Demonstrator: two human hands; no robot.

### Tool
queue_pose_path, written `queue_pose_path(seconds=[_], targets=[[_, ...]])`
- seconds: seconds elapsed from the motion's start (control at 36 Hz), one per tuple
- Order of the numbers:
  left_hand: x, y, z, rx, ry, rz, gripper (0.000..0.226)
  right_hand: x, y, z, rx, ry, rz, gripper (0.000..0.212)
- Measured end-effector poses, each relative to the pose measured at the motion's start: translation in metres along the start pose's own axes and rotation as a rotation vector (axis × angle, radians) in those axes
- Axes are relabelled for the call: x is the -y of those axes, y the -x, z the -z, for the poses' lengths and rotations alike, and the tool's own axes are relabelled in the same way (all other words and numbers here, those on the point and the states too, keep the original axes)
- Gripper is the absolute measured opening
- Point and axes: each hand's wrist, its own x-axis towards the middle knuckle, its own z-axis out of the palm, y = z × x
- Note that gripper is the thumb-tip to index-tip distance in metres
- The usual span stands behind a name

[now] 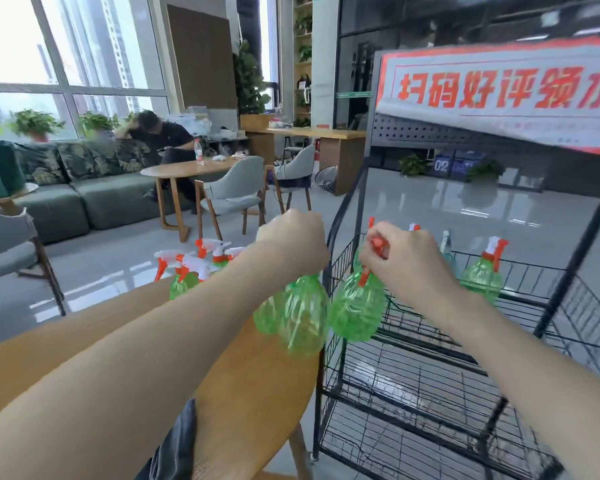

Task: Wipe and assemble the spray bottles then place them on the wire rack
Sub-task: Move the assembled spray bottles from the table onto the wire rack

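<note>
We've got both arms stretched out toward the black wire rack (430, 372), a bottle hanging from each fist. Our left hand (291, 242) is curled tight around the top of a green spray bottle (303, 315), fingers pressed together so the sprayer head is completely hidden; the body dangles over the far edge of the wooden table (253, 393), right beside the rack's corner post. Looks like a second green body sits just behind it, but it's blurry, so we can't tell whether that hand holds it too. Our right hand (400, 261) is closed around the orange-and-white trigger head of another green bottle (357, 311), fingers wrapped round the neck, with the bottle hanging at the rack's left rim.

On the rack's upper basket, one assembled bottle (482, 271) stands upright at the right, with a couple more trigger tops poking out behind our right hand. Back on the table, a cluster of assembled bottles (194, 265) stands at the far end. A dark grey cloth (177, 445) lies at the near edge.
</note>
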Motion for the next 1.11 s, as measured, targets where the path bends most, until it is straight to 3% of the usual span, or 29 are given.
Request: queue_pose_path(seconds=[0.19,0.36,0.53,0.75,1.11], targets=[[-0.056,-0.053,0.016,-0.131,0.184,-0.090,0.040,-0.051,-0.026,0.047,-0.186,0.137,0.017,0.011],[-0.083,-0.093,-0.008,-0.157,0.294,-0.079,0.011,-0.093,-0.046,0.042,-0.216,0.173,0.007,0.006],[-0.087,-0.121,-0.056,-0.099,0.218,-0.084,0.027,-0.114,-0.051,0.013,-0.081,0.205,-0.047,0.006],[-0.077,-0.137,-0.105,0.050,0.155,-0.142,0.050,-0.130,-0.041,-0.032,0.116,0.168,0.040,0.005],[-0.072,-0.147,-0.109,0.079,0.068,-0.163,0.027,-0.129,-0.041,-0.038,0.155,0.154,-0.071,0.014]])
